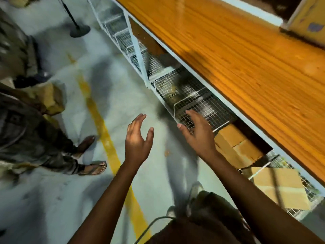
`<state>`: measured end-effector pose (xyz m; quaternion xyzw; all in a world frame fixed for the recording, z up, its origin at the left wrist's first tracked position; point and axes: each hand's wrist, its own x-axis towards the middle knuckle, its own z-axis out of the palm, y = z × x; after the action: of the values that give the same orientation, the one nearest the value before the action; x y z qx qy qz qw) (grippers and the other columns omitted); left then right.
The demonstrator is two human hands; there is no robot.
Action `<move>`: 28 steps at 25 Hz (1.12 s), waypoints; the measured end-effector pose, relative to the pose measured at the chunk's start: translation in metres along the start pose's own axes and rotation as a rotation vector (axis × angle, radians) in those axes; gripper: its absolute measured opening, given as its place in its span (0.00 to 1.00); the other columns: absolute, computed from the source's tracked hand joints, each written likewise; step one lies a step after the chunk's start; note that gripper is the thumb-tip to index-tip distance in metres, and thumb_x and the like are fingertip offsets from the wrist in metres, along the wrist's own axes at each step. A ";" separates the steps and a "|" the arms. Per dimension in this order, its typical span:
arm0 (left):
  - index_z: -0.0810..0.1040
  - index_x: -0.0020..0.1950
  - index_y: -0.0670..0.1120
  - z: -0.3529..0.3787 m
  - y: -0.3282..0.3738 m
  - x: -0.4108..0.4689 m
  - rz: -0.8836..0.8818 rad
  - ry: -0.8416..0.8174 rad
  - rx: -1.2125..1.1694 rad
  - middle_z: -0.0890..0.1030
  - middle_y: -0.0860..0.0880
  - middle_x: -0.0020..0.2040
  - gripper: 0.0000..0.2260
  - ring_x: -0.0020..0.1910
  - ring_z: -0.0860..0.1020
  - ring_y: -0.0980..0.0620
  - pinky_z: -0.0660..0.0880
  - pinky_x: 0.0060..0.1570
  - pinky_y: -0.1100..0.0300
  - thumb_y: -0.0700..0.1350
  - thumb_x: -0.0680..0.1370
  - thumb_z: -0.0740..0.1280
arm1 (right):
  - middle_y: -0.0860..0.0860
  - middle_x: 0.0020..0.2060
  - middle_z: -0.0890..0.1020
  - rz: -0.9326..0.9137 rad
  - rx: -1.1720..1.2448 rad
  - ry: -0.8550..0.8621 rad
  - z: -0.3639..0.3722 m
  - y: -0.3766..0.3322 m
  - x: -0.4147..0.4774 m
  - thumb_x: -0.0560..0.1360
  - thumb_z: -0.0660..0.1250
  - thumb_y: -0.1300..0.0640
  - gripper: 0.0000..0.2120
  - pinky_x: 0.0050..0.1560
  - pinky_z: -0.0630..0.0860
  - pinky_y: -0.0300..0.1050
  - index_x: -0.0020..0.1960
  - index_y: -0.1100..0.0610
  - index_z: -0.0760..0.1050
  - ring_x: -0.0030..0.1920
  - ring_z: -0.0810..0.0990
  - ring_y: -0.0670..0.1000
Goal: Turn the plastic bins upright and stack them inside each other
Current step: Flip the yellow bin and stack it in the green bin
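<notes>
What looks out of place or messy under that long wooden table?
A cardboard box on the low wire shelf under the wooden table sits crooked, and one corner seems to hang past the shelf's edge. A small brown scrap lies on the floor nearby. The picture is blurry, so finer damage cannot be judged.

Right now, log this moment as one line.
left hand: open, empty | right hand: open, near wire basket | plastic bins: not in view

Wire baskets [197, 101] and cardboard boxes [237, 145] sit under the wooden tabletop [237, 55], right of the floor line [105, 134].
</notes>
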<state>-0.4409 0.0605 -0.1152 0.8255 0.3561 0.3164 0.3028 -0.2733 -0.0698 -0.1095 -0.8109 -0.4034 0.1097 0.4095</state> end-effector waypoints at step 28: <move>0.71 0.69 0.48 -0.106 -0.353 0.635 -0.268 0.245 -0.041 0.76 0.47 0.66 0.21 0.65 0.75 0.45 0.74 0.62 0.44 0.50 0.77 0.64 | 0.55 0.70 0.74 -0.149 0.091 -0.183 0.361 -0.165 0.669 0.74 0.59 0.33 0.35 0.66 0.74 0.60 0.73 0.54 0.68 0.69 0.73 0.55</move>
<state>-0.3121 0.7839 -0.1113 0.7196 0.4906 0.3786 0.3133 -0.1148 0.6914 -0.1141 -0.7460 -0.4926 0.1707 0.4143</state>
